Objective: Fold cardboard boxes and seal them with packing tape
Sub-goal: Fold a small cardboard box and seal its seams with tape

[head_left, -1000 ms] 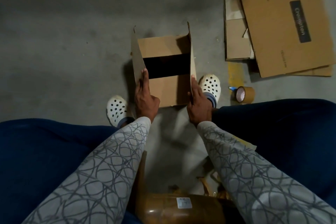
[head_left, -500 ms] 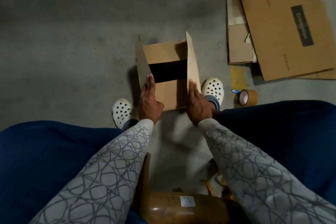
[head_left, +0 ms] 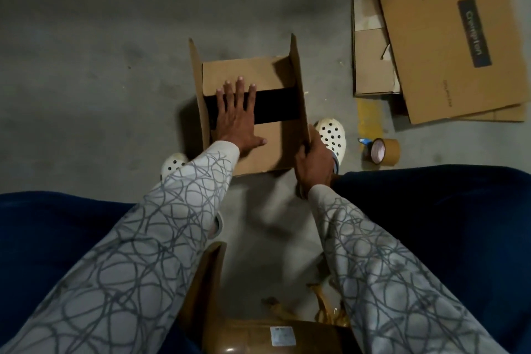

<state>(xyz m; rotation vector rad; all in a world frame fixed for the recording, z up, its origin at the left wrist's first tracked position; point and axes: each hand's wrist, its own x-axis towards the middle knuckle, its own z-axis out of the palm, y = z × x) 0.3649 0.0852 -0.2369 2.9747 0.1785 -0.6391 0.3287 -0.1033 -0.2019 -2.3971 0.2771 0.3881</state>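
A small brown cardboard box [head_left: 271,149] stands on the concrete floor between my feet. Its near and far short flaps are folded in with a dark gap between them. Both long side flaps stand upright. My left hand [head_left: 237,118] lies flat, fingers spread, across the folded flaps and the gap. My right hand [head_left: 311,162] grips the near end of the upright right flap [head_left: 298,86]. A roll of brown packing tape [head_left: 383,151] lies on the floor to the right of my right foot.
Flattened cardboard boxes [head_left: 448,37] are stacked at the upper right. A tape-wrapped brown parcel [head_left: 275,336] sits close below me between my knees. My white perforated clogs [head_left: 330,135] flank the box. A yellow floor mark [head_left: 369,113] lies beside the stack.
My left hand left the upright left flap and moved onto the folded inner flaps, pressing flat. My right hand stayed on the right flap.
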